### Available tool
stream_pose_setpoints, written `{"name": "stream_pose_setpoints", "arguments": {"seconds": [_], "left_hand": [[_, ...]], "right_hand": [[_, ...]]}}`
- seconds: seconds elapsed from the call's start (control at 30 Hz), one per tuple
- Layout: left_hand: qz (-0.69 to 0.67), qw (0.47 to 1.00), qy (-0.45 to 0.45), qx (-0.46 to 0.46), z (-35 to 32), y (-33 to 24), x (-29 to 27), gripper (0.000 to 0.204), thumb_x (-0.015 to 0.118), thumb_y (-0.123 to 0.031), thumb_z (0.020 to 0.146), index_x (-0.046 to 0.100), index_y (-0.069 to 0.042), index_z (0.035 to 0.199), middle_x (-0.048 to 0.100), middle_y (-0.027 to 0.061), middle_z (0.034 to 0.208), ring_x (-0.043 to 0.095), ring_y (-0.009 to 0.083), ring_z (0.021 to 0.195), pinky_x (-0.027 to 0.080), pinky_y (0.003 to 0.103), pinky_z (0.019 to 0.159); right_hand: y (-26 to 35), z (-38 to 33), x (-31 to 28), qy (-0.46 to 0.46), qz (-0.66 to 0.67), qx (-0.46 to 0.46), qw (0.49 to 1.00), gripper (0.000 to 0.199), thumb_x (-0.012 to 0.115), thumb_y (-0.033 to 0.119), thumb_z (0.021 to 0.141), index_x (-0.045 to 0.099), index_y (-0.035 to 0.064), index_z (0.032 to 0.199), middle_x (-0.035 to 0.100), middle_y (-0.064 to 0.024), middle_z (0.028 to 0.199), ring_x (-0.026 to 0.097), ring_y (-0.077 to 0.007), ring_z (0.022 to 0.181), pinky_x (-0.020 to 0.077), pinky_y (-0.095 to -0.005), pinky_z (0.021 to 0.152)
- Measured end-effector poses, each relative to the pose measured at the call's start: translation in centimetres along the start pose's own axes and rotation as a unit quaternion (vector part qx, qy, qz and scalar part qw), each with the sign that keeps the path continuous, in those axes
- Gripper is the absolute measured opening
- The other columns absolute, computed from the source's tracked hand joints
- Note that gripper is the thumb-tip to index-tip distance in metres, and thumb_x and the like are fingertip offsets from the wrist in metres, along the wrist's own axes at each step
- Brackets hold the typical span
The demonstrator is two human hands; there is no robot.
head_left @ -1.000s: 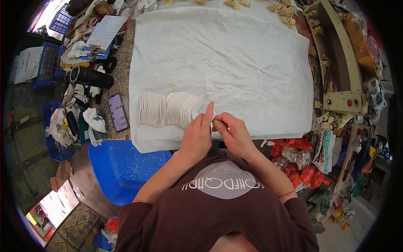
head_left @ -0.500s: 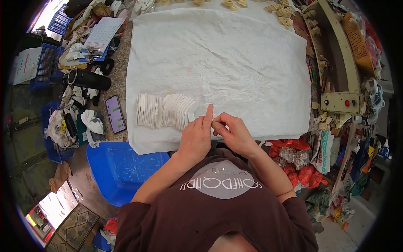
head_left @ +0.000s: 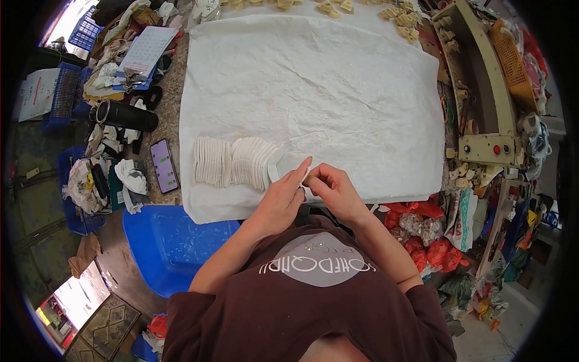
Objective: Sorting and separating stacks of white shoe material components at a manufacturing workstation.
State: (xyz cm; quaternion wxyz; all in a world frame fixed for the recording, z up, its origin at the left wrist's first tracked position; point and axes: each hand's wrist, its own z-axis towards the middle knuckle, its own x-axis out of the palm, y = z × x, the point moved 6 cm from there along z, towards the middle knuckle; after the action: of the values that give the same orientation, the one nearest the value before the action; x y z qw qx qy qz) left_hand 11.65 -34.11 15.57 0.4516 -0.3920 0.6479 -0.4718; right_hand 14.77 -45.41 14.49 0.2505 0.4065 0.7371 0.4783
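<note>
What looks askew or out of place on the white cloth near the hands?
Little stands out. The fanned stack of white pieces lies in an orderly row, beside the left hand and right hand pinching one small piece.

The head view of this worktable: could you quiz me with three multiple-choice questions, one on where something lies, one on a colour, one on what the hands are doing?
1. Where is the fanned row of white pieces?
A. on the white cloth, left of the hands
B. in the blue bin
C. on the floor

2. What colour is the bin under the table edge?
A. red
B. blue
C. green

3. The left hand and right hand are:
A. far apart
B. together, pinching a small white piece
C. flat on the cloth

Answers: 1 A, the row rests on the cloth. 2 B, plainly blue. 3 B, fingertips meet on the piece.
</note>
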Motion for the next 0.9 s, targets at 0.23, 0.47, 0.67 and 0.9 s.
{"name": "stream_pose_setpoints", "arguments": {"seconds": [0.23,0.47,0.67,0.9], "left_hand": [[0.204,0.977,-0.063,0.031,0.0,-1.0,0.0,0.062,0.046,0.004,0.077,0.028,0.000,0.135,0.052,0.0188,0.092,0.056,0.0332,0.078,0.045,0.041,0.070],[0.346,0.933,-0.077,0.064,-0.2,-1.7,0.5,0.065,0.051,-0.002,0.073,0.029,0.004,0.134,0.053,0.0141,0.085,0.056,0.0262,0.071,0.044,0.036,0.061],[0.348,0.931,-0.075,0.080,0.0,-1.6,1.1,0.066,0.051,-0.003,0.072,0.029,0.004,0.134,0.054,0.0140,0.082,0.056,0.0268,0.071,0.045,0.037,0.060],[0.328,0.939,-0.064,0.080,-0.6,-1.0,1.5,0.068,0.051,0.001,0.070,0.027,0.004,0.135,0.055,0.0164,0.086,0.056,0.0322,0.072,0.045,0.041,0.062]], "right_hand": [[0.5,-0.7,0.2,-0.062,-0.017,-0.033,0.997,0.016,0.050,0.010,0.089,0.056,-0.0046,0.093,0.061,-0.0081,0.075,0.057,-0.0123,0.071,0.0450,-0.0261,0.065],[1.0,-0.8,0.2,-0.031,-0.037,-0.003,0.999,0.017,0.050,0.012,0.091,0.054,-0.0049,0.090,0.057,-0.0050,0.075,0.053,-0.0098,0.072,0.0447,-0.0242,0.068],[0.9,-1.0,-0.3,-0.025,-0.046,0.005,0.999,0.015,0.051,0.010,0.089,0.055,-0.0038,0.086,0.057,-0.0045,0.073,0.053,-0.0099,0.068,0.0448,-0.0241,0.064],[-0.1,-0.3,0.2,-0.033,-0.056,-0.031,0.997,0.015,0.053,0.012,0.083,0.056,-0.0020,0.079,0.057,-0.0054,0.066,0.052,-0.0108,0.062,0.0433,-0.0262,0.058]]}}
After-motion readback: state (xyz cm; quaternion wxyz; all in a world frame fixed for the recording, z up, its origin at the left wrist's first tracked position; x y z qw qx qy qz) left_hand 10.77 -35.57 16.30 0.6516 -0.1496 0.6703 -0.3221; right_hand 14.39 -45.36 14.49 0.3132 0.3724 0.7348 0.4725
